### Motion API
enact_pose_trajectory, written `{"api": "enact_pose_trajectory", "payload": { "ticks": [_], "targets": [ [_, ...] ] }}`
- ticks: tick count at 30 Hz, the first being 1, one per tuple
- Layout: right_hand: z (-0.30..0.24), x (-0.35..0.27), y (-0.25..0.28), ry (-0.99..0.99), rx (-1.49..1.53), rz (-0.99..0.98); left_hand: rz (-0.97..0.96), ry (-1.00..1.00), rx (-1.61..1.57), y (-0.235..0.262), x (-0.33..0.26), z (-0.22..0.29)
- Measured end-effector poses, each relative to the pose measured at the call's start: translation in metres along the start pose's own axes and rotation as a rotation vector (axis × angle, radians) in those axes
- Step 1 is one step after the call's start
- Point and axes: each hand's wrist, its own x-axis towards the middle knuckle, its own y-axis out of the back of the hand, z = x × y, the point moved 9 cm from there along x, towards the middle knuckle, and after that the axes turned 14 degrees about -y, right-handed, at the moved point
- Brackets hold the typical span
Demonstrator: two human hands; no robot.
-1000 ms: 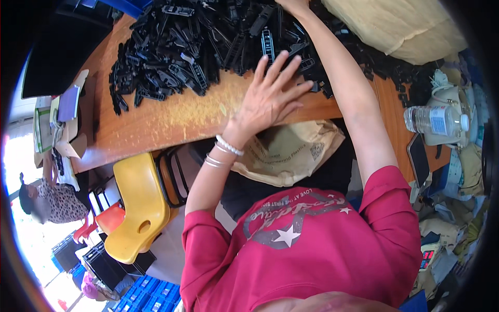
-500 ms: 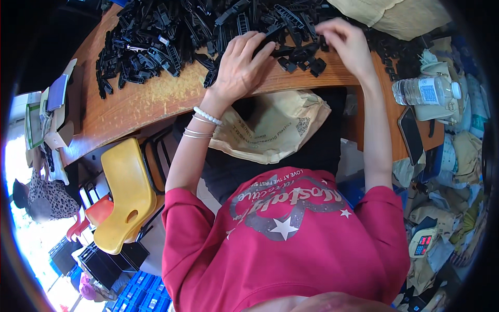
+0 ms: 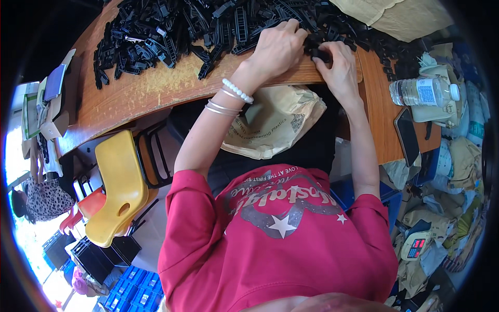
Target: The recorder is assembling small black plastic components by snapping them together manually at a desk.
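A large heap of black plastic parts (image 3: 176,31) covers the far side of the wooden table (image 3: 150,93). My left hand (image 3: 278,49), with a white bead bracelet and thin bangles, is at the heap's near edge. Its fingers are curled over, and what they hold, if anything, is hidden beneath. Close beside it on the right, my right hand (image 3: 339,67) has its thumb and fingers closed on a small black plastic part (image 3: 318,53). Below the table edge, an open brown paper bag (image 3: 270,138) rests on my lap.
Another brown paper bag (image 3: 400,18) lies at the far right. A clear water bottle (image 3: 421,92) and a phone (image 3: 407,135) are on the right side. A yellow chair (image 3: 119,182) stands left; blue crates (image 3: 135,291) sit at lower left.
My left hand has moved right along the heap, towards my right hand. My right hand has come down nearer the table's edge. The loose parts between them are now mostly covered.
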Motion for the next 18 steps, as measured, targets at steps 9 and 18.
{"api": "enact_pose_trajectory", "payload": {
  "ticks": [9,18],
  "targets": [
    [0.019,0.006,-0.002,-0.107,0.124,0.211,0.256,0.137,-0.008,0.023,-0.024,-0.007],
    [-0.06,-0.036,-0.019,-0.048,0.583,-0.169,0.521,0.298,-0.197,0.027,-0.033,-0.029]
  ]
}}
